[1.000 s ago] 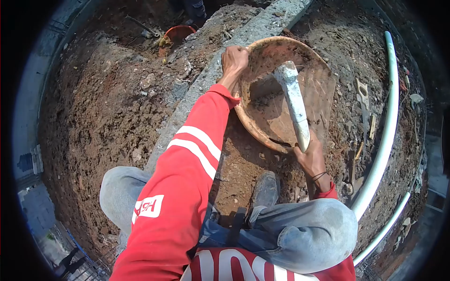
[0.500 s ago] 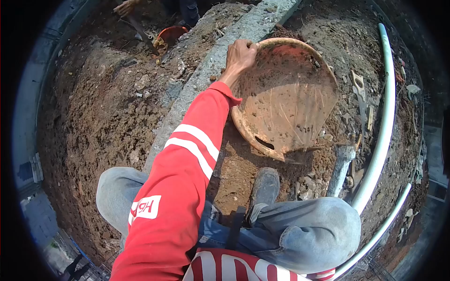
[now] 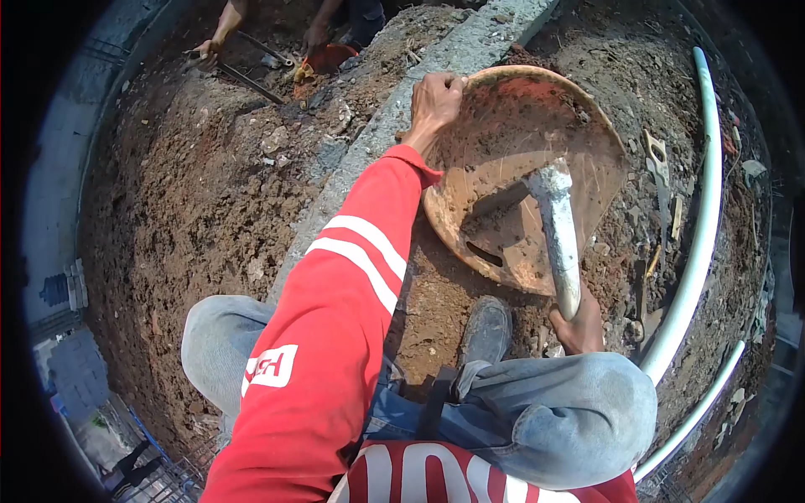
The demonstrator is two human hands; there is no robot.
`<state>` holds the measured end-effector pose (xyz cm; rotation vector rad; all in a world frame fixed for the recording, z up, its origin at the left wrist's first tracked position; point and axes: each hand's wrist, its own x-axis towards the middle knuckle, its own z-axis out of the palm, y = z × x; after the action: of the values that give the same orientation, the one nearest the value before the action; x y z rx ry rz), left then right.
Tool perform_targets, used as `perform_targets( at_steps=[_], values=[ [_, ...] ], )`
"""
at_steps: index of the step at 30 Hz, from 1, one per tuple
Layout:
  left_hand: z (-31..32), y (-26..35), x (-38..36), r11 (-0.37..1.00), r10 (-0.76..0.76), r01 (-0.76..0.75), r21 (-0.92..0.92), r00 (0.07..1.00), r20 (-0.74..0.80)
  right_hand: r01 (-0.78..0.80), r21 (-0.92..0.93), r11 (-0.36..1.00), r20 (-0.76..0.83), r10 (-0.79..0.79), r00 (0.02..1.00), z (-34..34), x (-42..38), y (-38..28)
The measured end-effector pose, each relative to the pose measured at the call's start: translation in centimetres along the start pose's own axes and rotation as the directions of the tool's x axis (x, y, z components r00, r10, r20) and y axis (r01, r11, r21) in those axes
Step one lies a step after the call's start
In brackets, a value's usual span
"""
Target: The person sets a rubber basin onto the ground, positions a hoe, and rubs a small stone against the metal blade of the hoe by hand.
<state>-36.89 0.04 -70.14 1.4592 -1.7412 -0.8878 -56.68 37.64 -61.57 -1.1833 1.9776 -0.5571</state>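
My left hand (image 3: 436, 107) is closed on the upper left rim of a round orange pan (image 3: 495, 159), worn and smeared with mud, with a slot near its lower edge. The pan is tilted and rests between the concrete beam and my boot. In my right hand (image 3: 582, 324), fingers wrapped round its lower end, is a short grey-white pipe (image 3: 560, 235) with a thicker, crusted top. The pipe stands out over the pan's right part and throws a dark shadow across it. My right fingers are partly hidden behind the pipe and my knee.
A concrete beam (image 3: 369, 151) runs diagonally on the left, beside heaped soil (image 3: 184, 193). To the right lie a handsaw (image 3: 658, 168) and a long pale pipe (image 3: 704, 226). At the top left, another person's hand (image 3: 214, 42) is near metal bars and an orange container (image 3: 331, 57).
My right hand has come into view, and the pipe has risen up and left over the pan. My left hand keeps its hold on the rim. The other person's hands have moved.
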Motion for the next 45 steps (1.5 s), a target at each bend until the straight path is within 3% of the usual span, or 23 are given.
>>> perform_targets(
  at_steps=[3,6,8,12,14,16,19,21,24,26,30,33,40,45],
  values=[
    [-0.1,0.2,0.2,1.000,0.024,-0.024,-0.006,0.999,0.030,-0.328,-0.026,0.944,-0.011,0.328,0.945,-2.9,-4.9,2.1],
    [1.9,2.3,-0.5,0.999,-0.030,0.036,-0.030,0.985,0.172,-0.393,0.048,0.918,-0.206,0.394,0.896,-2.7,-9.2,5.4],
    [3.3,3.2,-0.6,1.000,0.007,-0.008,0.016,0.997,0.082,-0.413,0.107,0.904,-0.308,0.425,0.851,-1.2,-11.0,6.7],
    [2.4,3.3,-0.3,0.996,-0.030,0.014,0.084,0.980,0.195,-0.382,0.239,0.893,-0.434,0.450,0.781,0.5,-10.3,7.1],
    [2.2,3.6,-0.6,0.995,-0.030,0.008,0.096,0.973,0.229,-0.265,0.403,0.876,-0.424,0.435,0.794,-0.2,-7.0,6.5],
    [2.1,3.9,-0.9,0.997,-0.030,0.014,0.079,0.978,0.207,-0.212,0.431,0.877,-0.466,0.417,0.780,-1.6,-3.3,3.5],
    [2.3,3.9,-1.1,0.995,-0.002,-0.016,0.095,0.983,0.182,-0.205,0.333,0.920,-0.498,0.356,0.791,-3.8,2.8,4.3],
    [2.3,3.9,-1.8,0.996,-0.004,-0.011,0.090,0.986,0.164,-0.092,0.178,0.980,-0.584,0.180,0.791,-4.2,6.0,5.7],
    [2.2,4.6,-1.7,0.995,-0.060,0.045,0.094,0.985,0.162,-0.202,0.141,0.969,-0.484,0.246,0.840,-4.0,6.5,5.0],
    [2.4,5.0,-2.2,0.986,-0.149,0.140,0.089,0.984,0.102,-0.169,0.116,0.979,-0.485,0.204,0.851,-2.8,4.1,6.3],
    [2.7,4.9,-1.4,0.973,-0.188,0.174,0.149,0.979,0.085,-0.226,-0.117,0.967,-0.489,0.142,0.861,-0.1,-3.9,6.3],
    [2.8,4.1,-0.8,0.977,-0.191,0.179,0.117,0.977,0.098,-0.426,0.199,0.882,-0.341,0.470,0.814,1.8,-11.1,6.3],
    [2.8,5.0,-1.7,0.991,-0.092,0.076,0.108,0.984,0.150,-0.500,0.165,0.850,-0.343,0.525,0.779,1.8,-16.6,5.8],
    [1.6,4.8,-1.6,0.989,-0.132,0.126,0.081,0.989,0.065,-0.470,0.098,0.877,-0.398,0.467,0.789,-1.0,-17.1,6.1]
  ],
)
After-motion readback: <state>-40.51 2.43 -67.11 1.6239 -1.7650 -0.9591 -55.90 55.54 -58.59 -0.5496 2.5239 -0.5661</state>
